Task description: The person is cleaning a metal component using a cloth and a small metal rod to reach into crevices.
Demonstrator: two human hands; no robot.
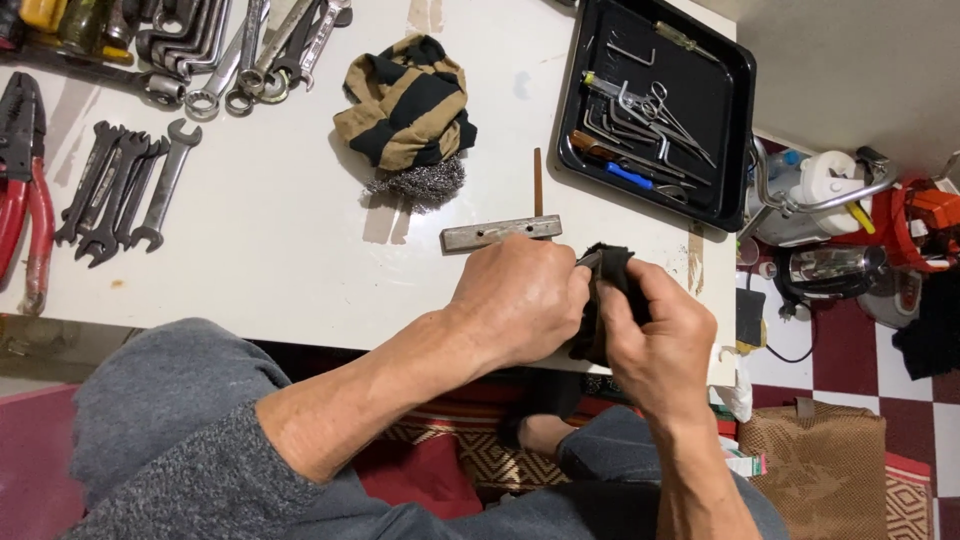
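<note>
My left hand (520, 300) and my right hand (655, 335) meet at the near edge of the white table (290, 250). Both are closed around a small metal piece wrapped in a black cloth (605, 290); only a grey tip of the piece shows between the thumbs. Just beyond my left hand lies a flat grey metal bar (500, 232) with a thin brown rod (537, 182) behind it. A wad of steel wool (420, 185) sits under a black-and-tan striped rag (408, 100).
A black tray (735, 110) at the back right holds hex keys, scissors and screwdrivers. Open-end spanners (125, 190) lie in a row at the left, more wrenches (250, 50) at the back, red-handled pliers (25, 190) at the far left. Appliances and a checkered floor are to the right.
</note>
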